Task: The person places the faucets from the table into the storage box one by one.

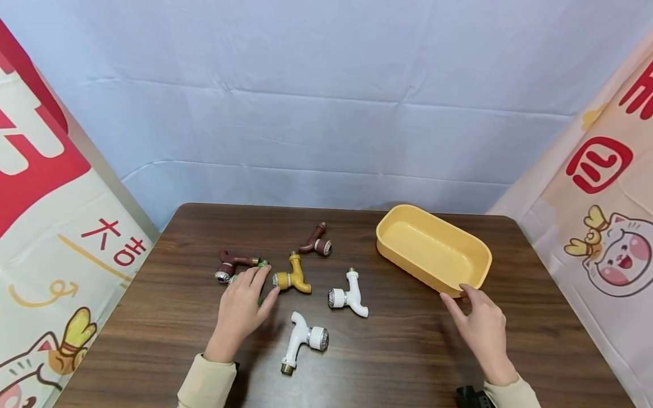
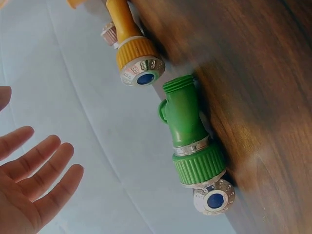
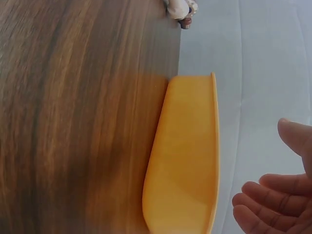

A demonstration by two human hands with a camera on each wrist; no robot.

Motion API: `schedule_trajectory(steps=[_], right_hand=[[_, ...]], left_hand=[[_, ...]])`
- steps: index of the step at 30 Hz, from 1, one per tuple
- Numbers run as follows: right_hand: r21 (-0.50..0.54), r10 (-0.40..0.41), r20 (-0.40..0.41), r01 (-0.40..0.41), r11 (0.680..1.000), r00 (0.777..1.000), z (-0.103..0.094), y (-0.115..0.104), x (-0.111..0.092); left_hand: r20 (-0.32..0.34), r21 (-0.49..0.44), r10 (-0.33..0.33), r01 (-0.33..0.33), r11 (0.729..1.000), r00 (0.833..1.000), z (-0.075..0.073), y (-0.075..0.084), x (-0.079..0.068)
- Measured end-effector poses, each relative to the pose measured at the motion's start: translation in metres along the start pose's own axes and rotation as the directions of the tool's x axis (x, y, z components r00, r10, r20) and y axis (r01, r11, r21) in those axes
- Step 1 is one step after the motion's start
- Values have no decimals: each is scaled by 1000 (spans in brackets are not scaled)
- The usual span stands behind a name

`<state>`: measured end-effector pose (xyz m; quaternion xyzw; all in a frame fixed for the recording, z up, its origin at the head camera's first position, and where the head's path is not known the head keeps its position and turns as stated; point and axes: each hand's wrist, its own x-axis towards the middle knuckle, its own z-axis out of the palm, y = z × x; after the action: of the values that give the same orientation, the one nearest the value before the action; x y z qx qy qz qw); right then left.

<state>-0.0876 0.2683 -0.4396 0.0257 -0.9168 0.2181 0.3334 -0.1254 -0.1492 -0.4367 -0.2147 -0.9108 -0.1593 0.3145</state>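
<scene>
My left hand (image 1: 242, 309) hovers over a green tap (image 2: 187, 126), its fingers loosely spread with nothing in them. In the head view that hand hides most of the green tap. Just right of its fingertips lies a yellow tap (image 1: 293, 277); a maroon tap (image 1: 237, 262) lies beyond its knuckles. My right hand (image 1: 482, 326) is at the near right corner of a yellow plastic basin (image 1: 433, 272), thumb and fingers apart, fingertips overlapping the rim in the head view. In the right wrist view its relaxed fingers (image 3: 273, 200) show beside the basin wall.
A second maroon tap (image 1: 316, 241) lies toward the back of the brown wooden table (image 1: 388, 362). Two white taps lie mid-table, one (image 1: 352, 294) left of the basin and another (image 1: 303, 340) nearer the front. A pale cloth (image 1: 306, 113) hangs behind the table.
</scene>
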Motion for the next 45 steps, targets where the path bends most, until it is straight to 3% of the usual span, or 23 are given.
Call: schedule_trajectory(steps=[13, 19, 31, 34, 41, 45], right_hand=[[25, 194, 26, -195, 980, 981, 0, 14, 4], [24, 358, 78, -361, 932, 930, -3, 22, 6], [60, 521, 170, -537, 842, 836, -3, 35, 10], [100, 543, 204, -569, 816, 814, 6, 54, 6], [157, 603, 248, -646, 747, 758, 45, 121, -8], [257, 627, 303, -695, 671, 718, 42, 118, -3]], left_hand=[[-9, -7, 21, -21, 1000, 1000, 2, -3, -2], [-31, -3, 27, -27, 1000, 999, 4, -4, -3], [-17, -7, 16, -16, 1000, 1000, 3, -5, -4], [-11, -3, 13, -13, 1000, 1000, 3, -5, -4], [-8, 4, 10, -10, 1000, 1000, 2, -6, -5], [-12, 5, 13, -13, 1000, 1000, 2, -6, -5]])
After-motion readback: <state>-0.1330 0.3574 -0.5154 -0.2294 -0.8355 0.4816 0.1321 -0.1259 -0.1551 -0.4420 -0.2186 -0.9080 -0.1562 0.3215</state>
